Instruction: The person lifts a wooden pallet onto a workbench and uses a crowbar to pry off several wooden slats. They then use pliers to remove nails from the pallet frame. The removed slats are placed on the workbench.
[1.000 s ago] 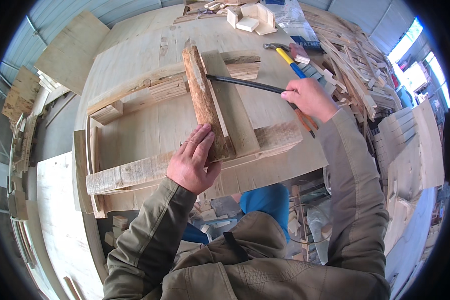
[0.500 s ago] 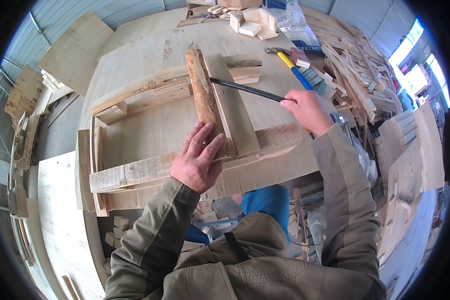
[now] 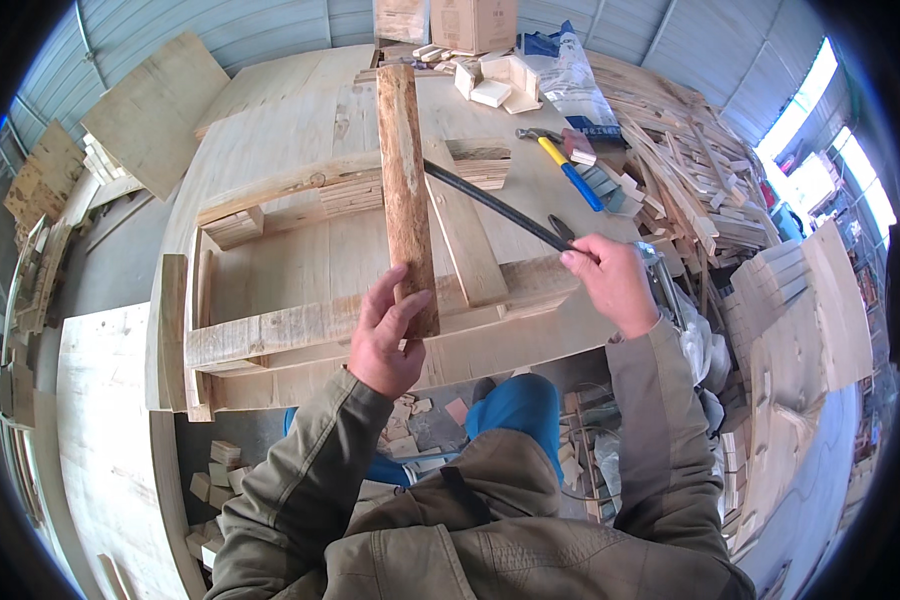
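My left hand (image 3: 386,345) grips the near end of a rough, bark-edged board (image 3: 404,190), fingers on one side and thumb on the other. The board points away from me, over a wooden pallet-like frame (image 3: 300,328) on the worktable. A long black pry bar (image 3: 495,205) is in my closed right hand (image 3: 615,283), its far tip beside the board's right edge. Close to that hand, a short dark pointed piece (image 3: 560,228) shows; whether it belongs to the bar I cannot tell. A paler slat (image 3: 467,245) crosses the frame just right of the board.
A hammer with a yellow and blue handle (image 3: 570,172) lies at the right of the worktable (image 3: 295,120). Beyond it are piled wood strips (image 3: 670,150). Wood offcuts (image 3: 500,82) and a cardboard box (image 3: 473,25) sit at the back. Scraps litter the floor by my legs.
The board has come up off the frame and shifted away from the paler slat. My left hand has gone from lying on it to gripping it. The bar's handle end has swung slightly nearer me.
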Available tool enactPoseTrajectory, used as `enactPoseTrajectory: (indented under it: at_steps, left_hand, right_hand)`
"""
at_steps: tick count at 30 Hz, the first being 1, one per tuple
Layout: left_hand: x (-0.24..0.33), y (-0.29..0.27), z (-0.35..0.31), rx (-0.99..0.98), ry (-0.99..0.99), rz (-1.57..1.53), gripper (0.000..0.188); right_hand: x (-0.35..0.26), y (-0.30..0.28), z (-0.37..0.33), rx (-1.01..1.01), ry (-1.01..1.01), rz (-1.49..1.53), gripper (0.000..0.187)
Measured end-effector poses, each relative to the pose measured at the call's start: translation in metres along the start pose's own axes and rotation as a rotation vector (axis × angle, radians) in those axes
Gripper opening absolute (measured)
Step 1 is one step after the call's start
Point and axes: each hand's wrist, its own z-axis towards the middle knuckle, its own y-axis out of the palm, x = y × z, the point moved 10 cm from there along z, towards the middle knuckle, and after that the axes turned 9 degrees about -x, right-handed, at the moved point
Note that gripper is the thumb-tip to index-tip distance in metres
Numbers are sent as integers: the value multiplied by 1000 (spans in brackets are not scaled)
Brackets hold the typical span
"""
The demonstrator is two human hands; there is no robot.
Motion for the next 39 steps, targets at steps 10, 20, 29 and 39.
enactPoseTrajectory:
  at_steps: [10, 20, 29, 39]
  left_hand:
    - [-8, -15, -85, 114, -501, -843, 83]
    - [-39, -21, -124, 236, -621, -1202, 40]
    - [-58, -83, -167, 310, -696, -1213, 45]
    - [-58, -97, -214, 301, -723, -1210, 60]
  right_hand:
    - [-20, 44, -73, -21, 37, 96, 22]
    - [-21, 65, -116, 13, 41, 166, 20]
    - [79, 43, -173, 227, 392, 403, 20]
    - [166, 44, -178, 301, 532, 451, 22]
